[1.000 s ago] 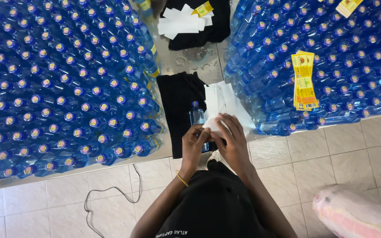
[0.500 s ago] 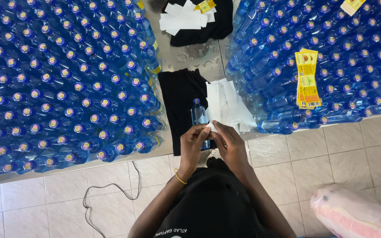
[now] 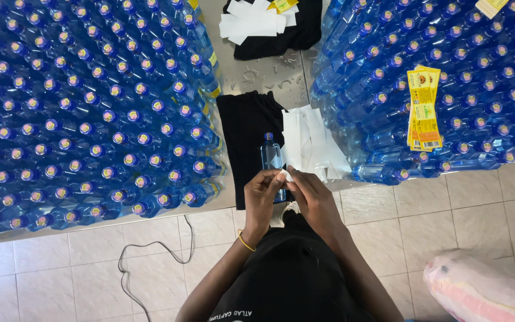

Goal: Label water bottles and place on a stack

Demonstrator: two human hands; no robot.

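left hand (image 3: 261, 192) and right hand (image 3: 312, 194) pinch white label (image 3: 285, 175) at near tabletop (image 3: 269, 74) edge, beside bottle (image 3: 271, 156); packed bottles (image 3: 90, 107) wall narrow lane. hands barely shifted since earlier.

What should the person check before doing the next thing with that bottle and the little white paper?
1. Bottle upright on the black cloth: ok.
2. Bottle cap on: ok.
3. White slip pinched by left hand and right hand: ok.
4. Slip peeled from its backing: cannot tell.
5. More white slips within reach beside the bottle: ok.
6. Yellow labels resting steadily on the packed bottles: ok.
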